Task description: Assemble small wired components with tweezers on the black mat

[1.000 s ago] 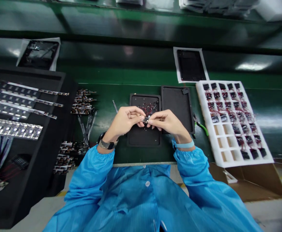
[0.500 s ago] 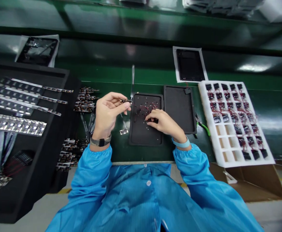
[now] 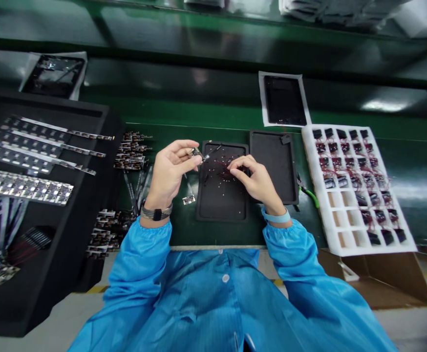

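Observation:
Between the thumb and fingers of my left hand [image 3: 171,168] is a small circuit board [image 3: 197,154], with a flat ribbon cable reaching out toward the right. Over the black tray [image 3: 223,208] my right hand [image 3: 252,177] has its thumb and index finger pinched together; what they hold, if anything, is too small to make out. Thin red-wired parts [image 3: 224,168] lie tangled in that tray beside the right fingertips. Below my left hand, a second small board [image 3: 189,200] on a ribbon cable rests on the green bench.
A second black tray [image 3: 272,171] adjoins on the right, then green-handled pliers [image 3: 310,195] and a white foam tray [image 3: 345,244] of small black parts. Stacked boards [image 3: 129,151] and a large black bin [image 3: 70,234] stand left. A tablet-like panel [image 3: 285,100] lies behind.
The left hand has moved slightly right and turned the board, so its face shows and its cable swings right. My right hand has lifted a little from the wired parts, fingers pinched.

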Action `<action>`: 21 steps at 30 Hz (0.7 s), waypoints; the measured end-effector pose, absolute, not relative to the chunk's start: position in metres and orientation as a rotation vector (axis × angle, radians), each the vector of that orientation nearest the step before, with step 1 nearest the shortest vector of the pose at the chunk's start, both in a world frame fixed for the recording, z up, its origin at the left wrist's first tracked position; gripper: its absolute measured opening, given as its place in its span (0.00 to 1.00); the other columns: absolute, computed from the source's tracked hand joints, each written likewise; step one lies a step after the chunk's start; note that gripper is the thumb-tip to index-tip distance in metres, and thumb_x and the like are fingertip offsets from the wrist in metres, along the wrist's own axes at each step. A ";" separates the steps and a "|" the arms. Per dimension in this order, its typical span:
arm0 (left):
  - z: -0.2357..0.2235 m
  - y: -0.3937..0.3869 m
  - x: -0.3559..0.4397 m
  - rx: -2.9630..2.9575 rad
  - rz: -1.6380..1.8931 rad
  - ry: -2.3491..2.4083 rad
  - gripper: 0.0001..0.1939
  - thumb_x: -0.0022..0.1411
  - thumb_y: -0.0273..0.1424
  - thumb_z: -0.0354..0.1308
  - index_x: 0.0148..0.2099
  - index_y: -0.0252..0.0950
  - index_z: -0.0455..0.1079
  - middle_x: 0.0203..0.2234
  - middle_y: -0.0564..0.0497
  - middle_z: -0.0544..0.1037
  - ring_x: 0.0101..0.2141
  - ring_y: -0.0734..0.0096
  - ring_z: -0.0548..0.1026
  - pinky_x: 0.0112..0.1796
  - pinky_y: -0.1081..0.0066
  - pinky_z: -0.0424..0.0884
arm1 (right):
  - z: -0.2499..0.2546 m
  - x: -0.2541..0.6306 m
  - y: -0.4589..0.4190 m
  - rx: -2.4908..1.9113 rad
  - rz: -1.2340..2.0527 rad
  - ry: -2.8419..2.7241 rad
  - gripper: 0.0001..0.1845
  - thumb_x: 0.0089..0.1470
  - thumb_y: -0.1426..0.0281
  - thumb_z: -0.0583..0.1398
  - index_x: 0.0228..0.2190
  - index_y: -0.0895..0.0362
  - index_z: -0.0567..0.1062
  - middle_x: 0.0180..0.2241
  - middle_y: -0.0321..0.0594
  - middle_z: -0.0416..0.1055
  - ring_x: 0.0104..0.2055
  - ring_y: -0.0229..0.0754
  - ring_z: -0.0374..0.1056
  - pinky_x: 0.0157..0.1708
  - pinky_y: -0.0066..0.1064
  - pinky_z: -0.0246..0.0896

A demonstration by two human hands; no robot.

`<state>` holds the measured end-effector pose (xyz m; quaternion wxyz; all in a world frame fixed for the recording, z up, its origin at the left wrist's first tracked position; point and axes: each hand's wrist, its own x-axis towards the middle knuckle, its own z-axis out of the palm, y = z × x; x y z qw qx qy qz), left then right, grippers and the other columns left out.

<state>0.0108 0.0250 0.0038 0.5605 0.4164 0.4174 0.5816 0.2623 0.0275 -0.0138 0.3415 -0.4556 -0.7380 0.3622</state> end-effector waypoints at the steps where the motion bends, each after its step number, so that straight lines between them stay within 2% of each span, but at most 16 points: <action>1: 0.003 0.025 0.011 0.964 1.380 0.987 0.17 0.50 0.29 0.76 0.42 0.36 0.79 0.30 0.53 0.78 0.29 0.75 0.76 0.31 0.74 0.73 | -0.014 0.262 0.027 -1.201 0.960 -1.895 0.08 0.66 0.64 0.62 0.34 0.53 0.76 0.40 0.43 0.79 0.48 0.50 0.71 0.51 0.43 0.62; 3: 0.001 0.026 0.010 0.945 1.405 1.001 0.15 0.49 0.30 0.77 0.38 0.35 0.77 0.30 0.53 0.78 0.29 0.75 0.75 0.31 0.74 0.73 | -0.015 0.263 0.027 -1.226 0.984 -1.856 0.10 0.66 0.62 0.62 0.34 0.54 0.77 0.39 0.43 0.80 0.46 0.49 0.71 0.50 0.42 0.63; 7: 0.000 0.027 0.009 0.948 1.434 1.027 0.14 0.50 0.32 0.76 0.37 0.36 0.78 0.32 0.52 0.79 0.30 0.75 0.76 0.35 0.73 0.74 | -0.016 0.263 0.027 -1.249 1.059 -1.792 0.12 0.65 0.60 0.63 0.33 0.55 0.78 0.36 0.43 0.80 0.42 0.48 0.73 0.48 0.41 0.65; 13: 0.002 0.027 0.009 0.982 1.479 1.005 0.13 0.53 0.34 0.76 0.37 0.36 0.78 0.35 0.50 0.82 0.39 0.69 0.80 0.48 0.66 0.77 | -0.012 0.263 0.025 -1.191 1.240 -1.732 0.11 0.63 0.61 0.65 0.35 0.56 0.78 0.34 0.41 0.79 0.39 0.45 0.74 0.46 0.38 0.66; 16: 0.003 0.027 0.010 0.961 1.476 0.962 0.13 0.54 0.34 0.75 0.38 0.36 0.77 0.35 0.50 0.82 0.35 0.69 0.81 0.45 0.64 0.79 | -0.009 0.262 0.023 -1.187 1.252 -1.719 0.10 0.63 0.62 0.65 0.36 0.56 0.78 0.33 0.40 0.78 0.38 0.44 0.74 0.44 0.37 0.66; 21: 0.003 0.025 0.011 0.978 1.458 1.008 0.11 0.54 0.33 0.75 0.39 0.36 0.80 0.35 0.50 0.82 0.34 0.72 0.79 0.36 0.73 0.78 | -0.007 0.261 0.020 -1.175 1.237 -1.717 0.09 0.62 0.63 0.65 0.34 0.56 0.77 0.31 0.39 0.77 0.35 0.42 0.72 0.42 0.36 0.65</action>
